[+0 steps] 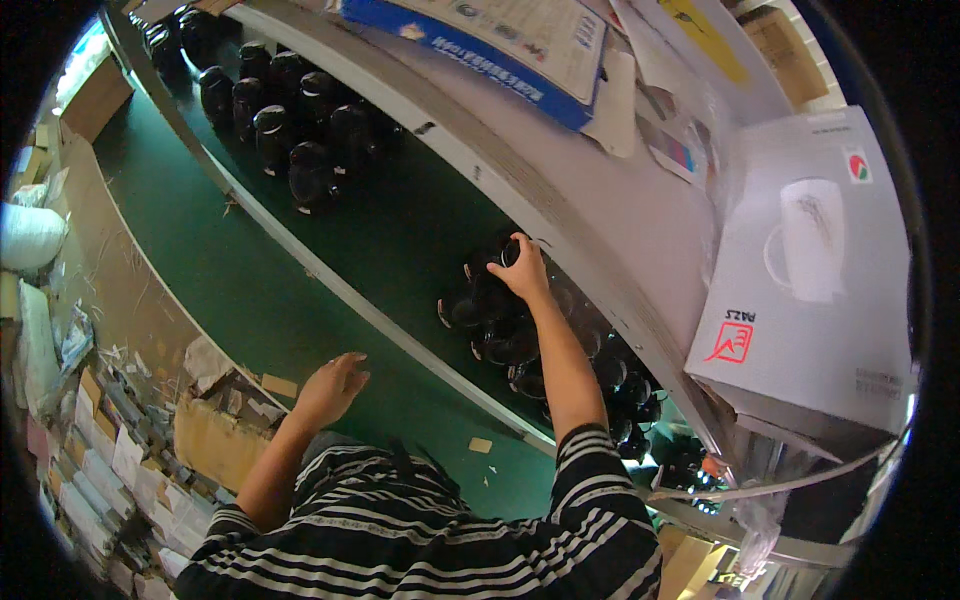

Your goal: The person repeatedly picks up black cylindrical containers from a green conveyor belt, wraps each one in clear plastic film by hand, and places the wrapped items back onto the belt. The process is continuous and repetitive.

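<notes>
My right hand (pixel 523 271) reaches over the green surface, its thumb and fingers spread around the top of a dark glossy cup-like vessel (pixel 511 253). More such dark vessels (pixel 506 343) stand close together under and beside that forearm, some with a small pale label. Whether the fingers bear on the vessel firmly is hard to tell. My left hand (pixel 331 390) hangs over the green floor in front of my body, fingers apart, holding nothing. Farther up on the same green surface stands another group of dark glossy vessels (pixel 272 135).
A white shelf edge (pixel 480 161) runs above the vessels; on the shelf lie a blue box (pixel 480 56) and a white carton (pixel 814 277) with a mug picture. A pale rail (pixel 360 307) borders the green surface. Many small boxes (pixel 112 480) are stacked at the lower left.
</notes>
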The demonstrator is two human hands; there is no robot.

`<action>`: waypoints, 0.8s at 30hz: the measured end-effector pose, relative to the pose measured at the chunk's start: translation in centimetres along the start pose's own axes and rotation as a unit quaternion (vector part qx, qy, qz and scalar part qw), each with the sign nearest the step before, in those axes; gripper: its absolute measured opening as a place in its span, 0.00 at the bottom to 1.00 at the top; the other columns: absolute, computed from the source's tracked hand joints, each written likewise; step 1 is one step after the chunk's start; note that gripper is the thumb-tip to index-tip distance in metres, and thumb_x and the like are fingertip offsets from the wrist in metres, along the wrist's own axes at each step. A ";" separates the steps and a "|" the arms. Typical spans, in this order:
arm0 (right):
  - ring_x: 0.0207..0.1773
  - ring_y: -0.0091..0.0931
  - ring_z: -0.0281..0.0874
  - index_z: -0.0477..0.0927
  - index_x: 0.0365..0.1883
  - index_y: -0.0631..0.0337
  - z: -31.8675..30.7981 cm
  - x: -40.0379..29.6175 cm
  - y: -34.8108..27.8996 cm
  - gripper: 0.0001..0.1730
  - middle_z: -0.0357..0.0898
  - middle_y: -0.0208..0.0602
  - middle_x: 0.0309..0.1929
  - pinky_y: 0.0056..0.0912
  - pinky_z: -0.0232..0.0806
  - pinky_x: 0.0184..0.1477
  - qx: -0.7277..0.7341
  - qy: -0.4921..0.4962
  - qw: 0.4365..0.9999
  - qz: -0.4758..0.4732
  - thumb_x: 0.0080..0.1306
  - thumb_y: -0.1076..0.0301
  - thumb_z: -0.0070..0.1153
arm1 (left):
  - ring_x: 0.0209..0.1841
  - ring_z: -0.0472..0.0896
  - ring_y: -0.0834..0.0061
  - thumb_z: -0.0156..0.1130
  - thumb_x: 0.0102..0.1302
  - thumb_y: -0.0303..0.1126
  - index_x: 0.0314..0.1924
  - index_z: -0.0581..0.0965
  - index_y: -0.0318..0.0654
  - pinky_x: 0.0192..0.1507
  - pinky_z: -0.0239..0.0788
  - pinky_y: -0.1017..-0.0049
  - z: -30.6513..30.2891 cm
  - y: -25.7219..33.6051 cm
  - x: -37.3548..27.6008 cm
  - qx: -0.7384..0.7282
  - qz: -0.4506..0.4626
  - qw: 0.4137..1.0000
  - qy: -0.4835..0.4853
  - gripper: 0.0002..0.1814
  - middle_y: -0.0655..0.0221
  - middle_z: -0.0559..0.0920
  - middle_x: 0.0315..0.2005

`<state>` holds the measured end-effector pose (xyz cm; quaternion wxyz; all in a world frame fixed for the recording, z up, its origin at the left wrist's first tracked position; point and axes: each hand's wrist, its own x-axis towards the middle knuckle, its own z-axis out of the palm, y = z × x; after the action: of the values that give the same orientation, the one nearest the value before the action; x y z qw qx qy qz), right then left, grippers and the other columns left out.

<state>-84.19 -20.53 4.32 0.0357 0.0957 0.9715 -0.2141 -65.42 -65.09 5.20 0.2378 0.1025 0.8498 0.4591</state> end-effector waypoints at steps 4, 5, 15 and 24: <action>0.74 0.47 0.75 0.69 0.78 0.58 -5.0 -10.4 -1.1 0.54 0.74 0.49 0.75 0.51 0.68 0.77 0.120 0.196 0.972 -0.044 0.57 0.56 0.86 | 0.65 0.81 0.46 0.72 0.76 0.43 0.71 0.77 0.38 0.63 0.77 0.55 -0.8 3.2 1.4 0.091 0.062 0.994 -0.029 0.30 0.49 0.84 0.60; 0.74 0.45 0.75 0.68 0.79 0.59 -6.9 -14.1 -3.0 0.55 0.74 0.46 0.75 0.50 0.68 0.77 0.213 0.230 0.949 -0.044 0.57 0.59 0.86 | 0.71 0.76 0.45 0.75 0.73 0.46 0.76 0.72 0.40 0.67 0.74 0.54 -0.9 4.2 0.7 0.087 0.114 0.989 0.027 0.37 0.49 0.79 0.66; 0.44 0.29 0.80 0.75 0.73 0.61 -6.2 -41.1 -4.3 0.29 0.82 0.42 0.54 0.44 0.72 0.48 0.458 0.244 0.854 -0.049 0.86 0.50 0.48 | 0.83 0.60 0.57 0.85 0.55 0.68 0.90 0.40 0.44 0.83 0.53 0.51 2.5 14.7 -8.2 -0.431 0.195 0.864 -0.171 0.80 0.59 0.56 0.84; 0.50 0.58 0.82 0.75 0.66 0.62 -11.7 -52.2 -8.2 0.33 0.79 0.59 0.56 0.53 0.78 0.51 0.242 0.286 0.915 -0.148 0.76 0.43 0.53 | 0.76 0.76 0.57 0.50 0.78 0.68 0.82 0.68 0.45 0.77 0.67 0.50 5.1 13.0 -17.6 -0.633 -0.082 0.726 -0.257 0.45 0.59 0.77 0.76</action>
<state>-35.07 -31.79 23.98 -0.2998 0.0133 0.8616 -0.4094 -48.26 -61.01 19.06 0.4937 -0.0272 0.2737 0.8250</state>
